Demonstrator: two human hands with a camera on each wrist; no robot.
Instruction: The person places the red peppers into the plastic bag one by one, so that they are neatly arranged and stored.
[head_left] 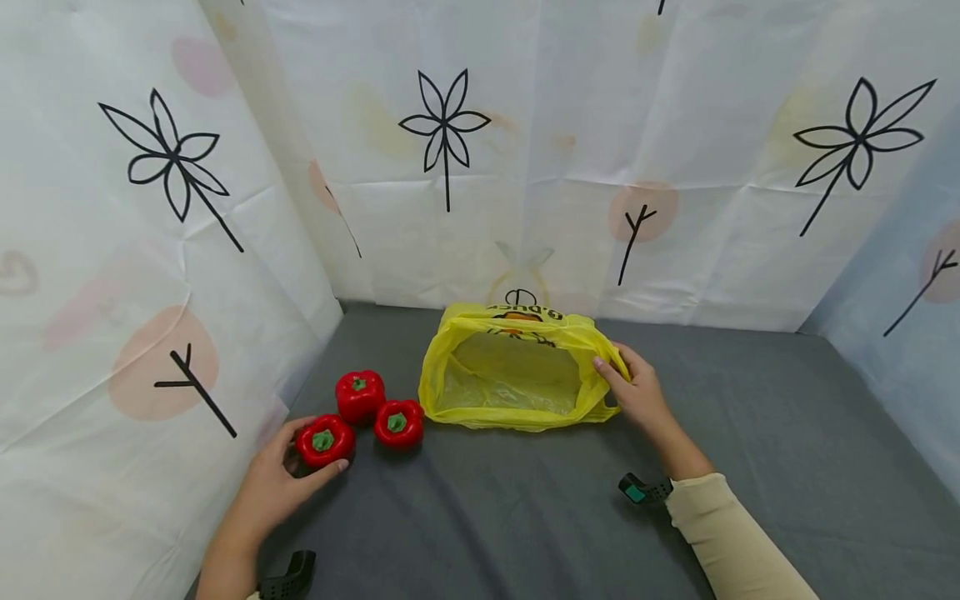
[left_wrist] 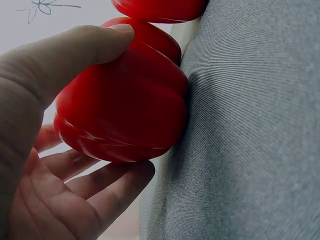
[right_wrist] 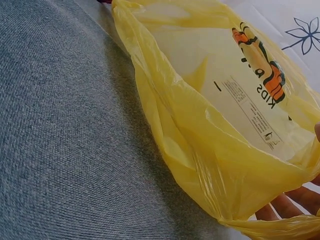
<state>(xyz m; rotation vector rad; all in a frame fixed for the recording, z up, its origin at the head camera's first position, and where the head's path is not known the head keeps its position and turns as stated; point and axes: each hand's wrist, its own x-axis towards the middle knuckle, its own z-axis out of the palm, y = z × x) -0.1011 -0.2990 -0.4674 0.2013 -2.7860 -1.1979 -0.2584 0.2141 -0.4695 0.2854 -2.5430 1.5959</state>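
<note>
My left hand is around the nearest red bell pepper, thumb on one side and fingers curved on the other. In the left wrist view the thumb presses the glossy pepper, which sits on the cloth. Two more red bell peppers with green stems stand close beside it. A yellow plastic bag lies with its mouth facing me, and its visible inside holds nothing. My right hand grips the bag's right rim by the handle; the right wrist view shows some fingers behind the yellow film.
A dark grey cloth covers the table. White printed sheets hang behind it and along both sides, with the left one close to my left hand. Dark bands with devices are on both wrists.
</note>
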